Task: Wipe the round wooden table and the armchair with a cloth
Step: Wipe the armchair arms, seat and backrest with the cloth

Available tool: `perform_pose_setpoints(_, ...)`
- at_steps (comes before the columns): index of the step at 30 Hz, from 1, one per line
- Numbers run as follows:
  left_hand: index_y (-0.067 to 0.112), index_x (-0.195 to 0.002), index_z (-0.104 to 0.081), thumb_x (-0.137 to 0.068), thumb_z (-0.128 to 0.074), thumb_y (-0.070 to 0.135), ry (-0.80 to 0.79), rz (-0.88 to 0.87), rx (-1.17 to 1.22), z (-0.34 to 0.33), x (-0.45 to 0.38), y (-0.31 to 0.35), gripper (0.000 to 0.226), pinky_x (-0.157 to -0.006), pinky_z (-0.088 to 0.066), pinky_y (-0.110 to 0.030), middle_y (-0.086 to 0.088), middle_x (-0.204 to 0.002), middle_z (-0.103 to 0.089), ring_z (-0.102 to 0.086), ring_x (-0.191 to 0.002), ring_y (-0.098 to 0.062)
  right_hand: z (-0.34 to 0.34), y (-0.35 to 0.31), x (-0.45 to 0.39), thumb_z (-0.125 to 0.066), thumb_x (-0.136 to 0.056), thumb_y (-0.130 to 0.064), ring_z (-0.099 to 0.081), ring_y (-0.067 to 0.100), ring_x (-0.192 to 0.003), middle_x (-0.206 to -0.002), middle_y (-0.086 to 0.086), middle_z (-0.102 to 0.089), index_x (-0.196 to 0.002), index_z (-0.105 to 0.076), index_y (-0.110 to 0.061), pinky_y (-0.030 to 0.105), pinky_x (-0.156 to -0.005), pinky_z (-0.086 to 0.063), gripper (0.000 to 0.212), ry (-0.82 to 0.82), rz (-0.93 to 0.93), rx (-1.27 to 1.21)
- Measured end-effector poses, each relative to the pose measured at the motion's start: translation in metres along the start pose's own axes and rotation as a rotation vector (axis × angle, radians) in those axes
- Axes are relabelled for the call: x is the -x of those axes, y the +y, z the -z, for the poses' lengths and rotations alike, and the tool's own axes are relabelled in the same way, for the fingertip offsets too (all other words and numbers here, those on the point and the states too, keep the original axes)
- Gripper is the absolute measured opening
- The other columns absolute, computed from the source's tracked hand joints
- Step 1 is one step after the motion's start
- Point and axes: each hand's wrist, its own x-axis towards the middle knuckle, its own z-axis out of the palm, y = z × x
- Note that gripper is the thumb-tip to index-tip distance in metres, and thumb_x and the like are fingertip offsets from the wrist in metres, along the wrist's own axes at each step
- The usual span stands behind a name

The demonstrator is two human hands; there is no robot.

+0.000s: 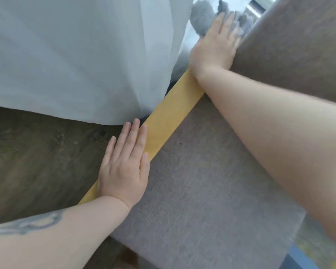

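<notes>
Armchair [211,181] work is underway: the right hand [213,47], at one o'clock, presses the grey cloth [202,18] flat-fingered against its backrest; the left hand [124,167] rests flat on the wooden armrest [173,111] (bench unseen, so unjudged).

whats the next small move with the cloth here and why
Probably draw the right hand and the cloth down along the armrest toward the left hand. The cloth sits pressed at the armrest's far end by the backrest, the yellow strip below it lies bare, and the left hand rests flat on it.
</notes>
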Motion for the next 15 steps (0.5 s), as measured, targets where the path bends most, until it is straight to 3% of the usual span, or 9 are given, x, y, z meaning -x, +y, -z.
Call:
perform_pose_setpoints(3, 0.015, -0.150, -0.024, -0.097, -0.028, 0.028, 0.013, 0.016, 0.021, 0.001, 0.000, 0.001, 0.055, -0.117, -0.019, -0.038, 0.002, -0.156, -0.023, -0.020, -0.145, -0.014, -0.015, -0.006, 0.056, -0.038, -0.097, -0.024, -0.003, 0.035, -0.147, -0.159, 0.019, 0.003, -0.152, -0.002, -0.004, 0.045, -0.119, -0.001, 0.069, -0.020, 0.099, 0.028)
perform_pose_setpoints(5, 0.017, -0.150, -0.024, -0.097, -0.029, 0.029, 0.013, 0.019, 0.022, 0.000, -0.001, 0.001, 0.055, -0.117, -0.020, -0.038, 0.003, -0.156, -0.023, -0.021, -0.145, -0.013, -0.016, 0.000, 0.043, -0.038, -0.097, -0.025, -0.002, 0.036, -0.147, -0.159, 0.020, 0.004, -0.152, -0.002, -0.004, 0.047, -0.118, 0.000, 0.069, 0.022, 0.146, 0.113)
perform_pose_setpoints(10, 0.020, -0.150, -0.023, -0.097, -0.028, 0.030, 0.017, 0.031, 0.036, -0.001, 0.000, 0.002, 0.054, -0.115, -0.023, -0.038, 0.006, -0.156, -0.022, -0.021, -0.144, -0.011, 0.008, -0.008, -0.036, -0.032, -0.095, -0.014, -0.001, 0.035, -0.147, -0.159, 0.020, 0.003, -0.153, -0.002, -0.004, 0.042, -0.118, -0.003, 0.065, 0.002, -0.146, 0.054)
perform_pose_setpoints(13, 0.021, -0.150, -0.023, -0.097, -0.027, 0.031, 0.008, 0.032, 0.036, 0.000, -0.001, 0.003, 0.054, -0.114, -0.026, -0.039, 0.007, -0.157, -0.021, -0.021, -0.144, -0.010, -0.002, -0.009, 0.021, -0.033, -0.097, -0.019, -0.002, 0.037, -0.146, -0.159, 0.022, 0.004, -0.152, -0.004, -0.003, 0.046, -0.119, -0.003, 0.064, -0.021, -0.008, -0.008)
perform_pose_setpoints(15, 0.020, -0.150, -0.027, -0.097, -0.027, 0.031, 0.005, 0.037, 0.034, 0.000, 0.000, 0.001, 0.054, -0.113, -0.029, -0.042, 0.006, -0.156, -0.023, -0.023, -0.143, -0.012, -0.015, 0.004, 0.077, -0.042, -0.096, -0.022, -0.015, 0.039, -0.144, -0.158, 0.022, -0.012, -0.149, -0.024, -0.003, 0.050, -0.118, -0.010, 0.059, 0.039, 0.200, -0.151)
